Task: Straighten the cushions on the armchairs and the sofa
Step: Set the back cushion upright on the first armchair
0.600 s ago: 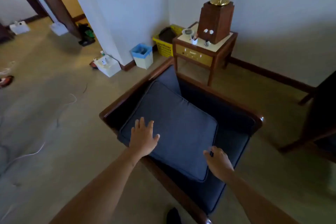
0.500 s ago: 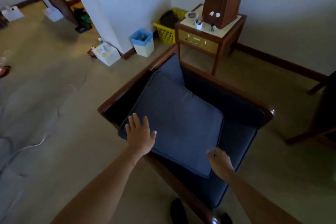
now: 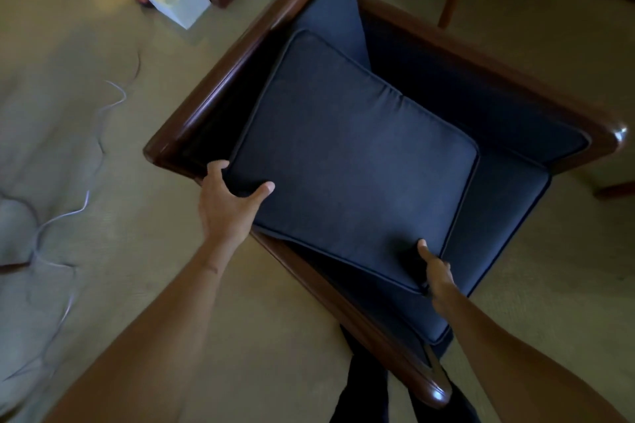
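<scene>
— Where does the single view sit?
— On the person's head, looking steeply down over both forearms, close above the armchair (image 3: pixel 220 93).
— What fills it?
— The loose cushion (image 3: pixel 350 161) at centre; carpet (image 3: pixel 103 154) left of the left grip (image 3: pixel 228 204), the seat edge just beyond the right grip (image 3: pixel 434 273).

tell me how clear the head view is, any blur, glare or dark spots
Head view: the dark blue square cushion is fairly sharp; the white cable on the beige carpet is streaked with motion blur at left; bright glare sits on the glossy wooden armchair frame corners; deep shadow hides the gap inside the frame; wide-angle bending at edges.
</scene>
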`<state>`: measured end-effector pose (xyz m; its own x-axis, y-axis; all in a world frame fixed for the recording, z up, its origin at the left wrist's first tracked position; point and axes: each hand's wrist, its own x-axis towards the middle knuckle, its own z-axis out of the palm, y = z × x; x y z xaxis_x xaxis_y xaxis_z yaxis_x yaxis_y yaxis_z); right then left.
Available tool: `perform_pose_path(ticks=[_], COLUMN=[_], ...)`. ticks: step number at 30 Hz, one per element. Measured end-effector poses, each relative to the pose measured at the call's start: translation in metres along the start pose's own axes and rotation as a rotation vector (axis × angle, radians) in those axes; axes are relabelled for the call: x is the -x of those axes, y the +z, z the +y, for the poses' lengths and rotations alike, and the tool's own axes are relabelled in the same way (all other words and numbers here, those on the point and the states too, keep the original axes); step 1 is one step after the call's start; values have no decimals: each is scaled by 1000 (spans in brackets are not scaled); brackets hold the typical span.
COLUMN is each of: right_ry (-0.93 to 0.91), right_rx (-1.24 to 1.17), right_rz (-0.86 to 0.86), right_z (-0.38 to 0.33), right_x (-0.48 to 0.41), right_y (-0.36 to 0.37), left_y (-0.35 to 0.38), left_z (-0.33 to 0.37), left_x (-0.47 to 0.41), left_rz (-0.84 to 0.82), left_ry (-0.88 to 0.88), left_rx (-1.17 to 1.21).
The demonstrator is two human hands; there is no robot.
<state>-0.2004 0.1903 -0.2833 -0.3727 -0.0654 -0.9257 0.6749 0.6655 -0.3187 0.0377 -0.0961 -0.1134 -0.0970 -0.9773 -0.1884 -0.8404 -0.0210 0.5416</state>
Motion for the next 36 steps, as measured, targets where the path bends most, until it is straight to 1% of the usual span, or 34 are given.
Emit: perform_pose_path(ticks=[3, 7, 9, 12, 14, 17, 20, 22, 24, 26, 28, 30, 33, 36], right_ry=[-28, -71, -117, -175, -238, -391, -560, -632, -665, -684, -762, -823, -825, -799], right_rx=[-30, -46, -50, 2, 34, 125, 206, 227, 233, 235, 250, 228, 33, -126], right_rz=[58, 168, 234, 329, 401, 532, 615, 652, 611, 527, 474, 441, 384, 284], right_z=[-2, 6, 9, -2, -20, -65, -121, -153, -170, -175, -174, -174, -171, -165], right_x=[16, 45, 65, 104, 129, 160, 178, 185, 191, 192, 185, 180, 177, 171], right_y=[1, -21, -40, -78, -105, -143, -171, -181, -181, -174, -166, -163, -167, -173], left_y=[1, -3, -6, -16, -21, -24, -26, -26, -24, -15, -4, -3, -4, 5], left_z=[6, 21, 30, 53, 71, 92, 104, 110, 112, 105, 91, 80, 69, 59], left_x=[0, 6, 14, 27, 32, 39, 46, 48, 53, 62, 68, 66, 57, 55], left_rz=[8, 20, -5, -88, -126, -150, -118, -87, -122, -207, -237, -201, -217, -223], left_ry=[-40, -34, -39, -17, -44, -135, -192, -181, -144, -103, -100, -156, -266, -285], left_rx=[51, 95, 109, 128, 168, 245, 317, 307, 240, 146, 127, 245, 532, 767])
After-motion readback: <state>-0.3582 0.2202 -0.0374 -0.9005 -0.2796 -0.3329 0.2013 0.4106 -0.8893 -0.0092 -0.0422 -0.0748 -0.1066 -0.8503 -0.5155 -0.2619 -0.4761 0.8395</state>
